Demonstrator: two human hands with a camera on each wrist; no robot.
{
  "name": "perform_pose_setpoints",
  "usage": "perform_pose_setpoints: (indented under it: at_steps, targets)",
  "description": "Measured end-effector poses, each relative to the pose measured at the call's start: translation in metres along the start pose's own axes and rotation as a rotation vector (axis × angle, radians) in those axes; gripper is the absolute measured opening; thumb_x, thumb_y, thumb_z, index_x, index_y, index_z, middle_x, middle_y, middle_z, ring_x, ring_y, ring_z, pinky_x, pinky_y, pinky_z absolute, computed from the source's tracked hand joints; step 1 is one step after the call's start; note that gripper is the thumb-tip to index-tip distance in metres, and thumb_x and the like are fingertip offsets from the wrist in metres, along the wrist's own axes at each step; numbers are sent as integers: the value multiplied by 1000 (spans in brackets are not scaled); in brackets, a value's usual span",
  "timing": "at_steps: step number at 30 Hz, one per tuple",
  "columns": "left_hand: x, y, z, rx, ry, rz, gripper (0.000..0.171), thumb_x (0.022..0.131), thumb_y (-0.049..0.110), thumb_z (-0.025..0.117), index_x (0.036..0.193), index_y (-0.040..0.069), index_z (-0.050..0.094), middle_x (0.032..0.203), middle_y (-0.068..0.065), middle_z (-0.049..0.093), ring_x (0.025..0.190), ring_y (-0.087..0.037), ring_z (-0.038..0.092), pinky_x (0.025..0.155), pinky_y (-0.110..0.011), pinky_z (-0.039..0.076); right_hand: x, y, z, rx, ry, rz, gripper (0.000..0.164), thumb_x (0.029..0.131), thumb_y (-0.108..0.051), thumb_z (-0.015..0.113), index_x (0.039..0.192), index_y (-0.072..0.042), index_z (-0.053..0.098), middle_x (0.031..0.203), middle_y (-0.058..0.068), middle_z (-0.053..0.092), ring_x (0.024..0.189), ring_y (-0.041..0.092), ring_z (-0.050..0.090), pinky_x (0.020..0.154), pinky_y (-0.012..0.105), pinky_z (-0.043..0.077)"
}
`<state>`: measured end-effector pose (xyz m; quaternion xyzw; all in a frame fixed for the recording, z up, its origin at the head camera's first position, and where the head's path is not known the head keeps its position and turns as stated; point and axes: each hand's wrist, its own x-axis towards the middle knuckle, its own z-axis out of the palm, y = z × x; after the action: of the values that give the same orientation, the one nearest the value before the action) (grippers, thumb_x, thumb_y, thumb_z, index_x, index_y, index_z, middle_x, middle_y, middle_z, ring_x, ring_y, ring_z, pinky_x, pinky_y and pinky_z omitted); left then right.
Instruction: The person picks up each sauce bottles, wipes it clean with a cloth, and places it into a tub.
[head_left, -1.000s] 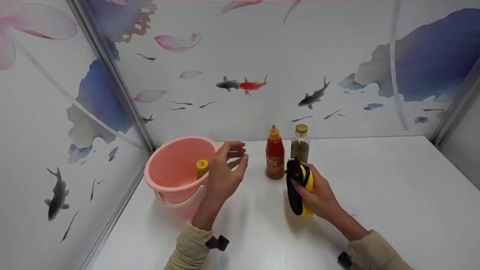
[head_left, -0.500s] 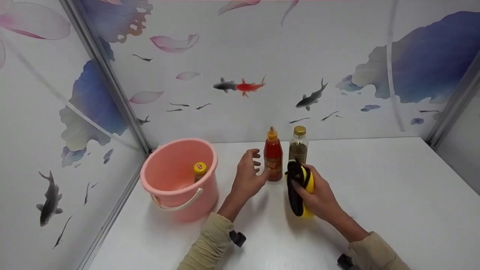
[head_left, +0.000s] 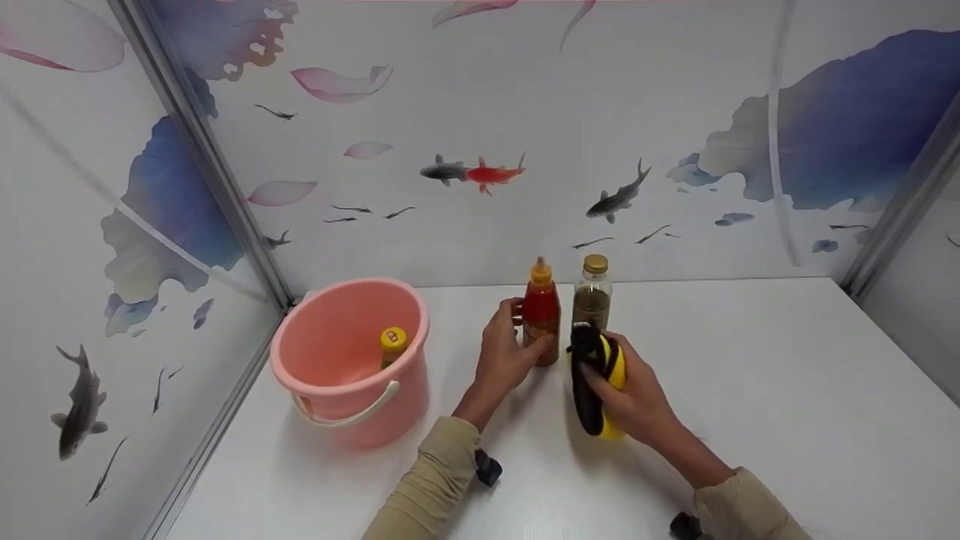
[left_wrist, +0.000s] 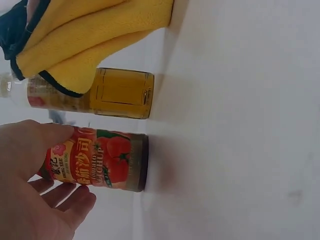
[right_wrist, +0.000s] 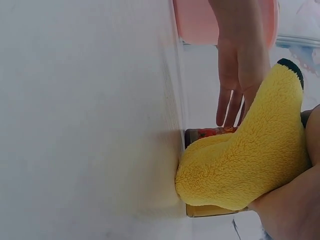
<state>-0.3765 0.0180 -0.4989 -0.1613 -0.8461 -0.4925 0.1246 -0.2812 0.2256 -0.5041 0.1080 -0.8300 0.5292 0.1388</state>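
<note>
My left hand (head_left: 504,358) is around a tomato ketchup bottle (head_left: 541,311), its thumb against the label. In the left wrist view its other fingers lie close along the opposite side of the ketchup bottle (left_wrist: 115,160); no firm grip shows. My right hand (head_left: 643,397) grips a folded plush towel (head_left: 616,375), yellow with a black side and dark edging. The right wrist view shows the towel (right_wrist: 250,155) bent in my grip, its lower end near the table. Just behind the towel stands a glass bottle (head_left: 592,296) of amber liquid with a gold cap, partly hidden.
A pink bucket (head_left: 289,364) with a white handle stands to the left. Inside is a yellow-capped jar (head_left: 394,341). All of this is on a white table (head_left: 750,360) enclosed by walls printed with fish and petals.
My left hand has moved right, from beside the bucket to the ketchup bottle, and its thumb now lies on it. My right hand keeps the towel in nearly the same spot.
</note>
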Motion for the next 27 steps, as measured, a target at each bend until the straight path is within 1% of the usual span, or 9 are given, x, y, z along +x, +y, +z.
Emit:
perform_pose_setpoints:
  at_steps: [4,7,11,14,19,23,27]
  targets:
    - [-5,-3,-6,-18,9,-3,73,94,25,87,154,10,48,144,-9,63,129,-25,65,112,-47,57,0,1,1,-6,2,2,50,103,-22,76,148,-21,55,127,2,72,104,17,67,96,27,57]
    - [-10,-6,-10,-41,6,-27,75,94,30,86,155,12,47,143,-8,61,129,-25,65,110,-47,58,0,0,2,-9,0,4,50,103,-23,76,148,-21,55,126,2,72,104,18,68,96,27,58]
    - [-20,-7,-15,-81,-15,-55,73,94,38,85,154,16,50,142,-5,60,127,-23,66,106,-42,61,0,-1,3,-15,2,4,50,103,-25,76,148,-22,55,126,2,72,103,18,67,96,28,57]
    - [-28,-6,-18,-120,-31,-62,74,94,41,85,155,17,50,144,-4,60,127,-23,67,103,-43,62,1,-3,3,-10,11,-10,49,103,-25,77,147,-22,56,125,1,72,103,18,67,94,28,58]
    - [-40,-3,-19,-171,-49,-38,75,96,46,82,157,19,49,149,-2,59,126,-21,67,99,-41,64,3,-5,5,22,32,-55,51,101,-20,78,147,-21,56,121,2,72,99,21,68,90,27,59]
    - [-47,0,-20,-212,-63,-4,72,98,48,79,158,21,49,151,0,60,122,-18,69,96,-37,64,5,-10,6,41,69,-77,54,102,-19,77,150,-21,53,128,3,71,102,21,68,92,26,59]
    - [-53,5,-22,-266,-84,25,68,100,48,77,157,24,50,150,2,62,118,-16,69,92,-34,65,12,-18,5,74,108,-105,55,104,-20,74,153,-21,50,134,3,69,108,22,69,94,26,60]
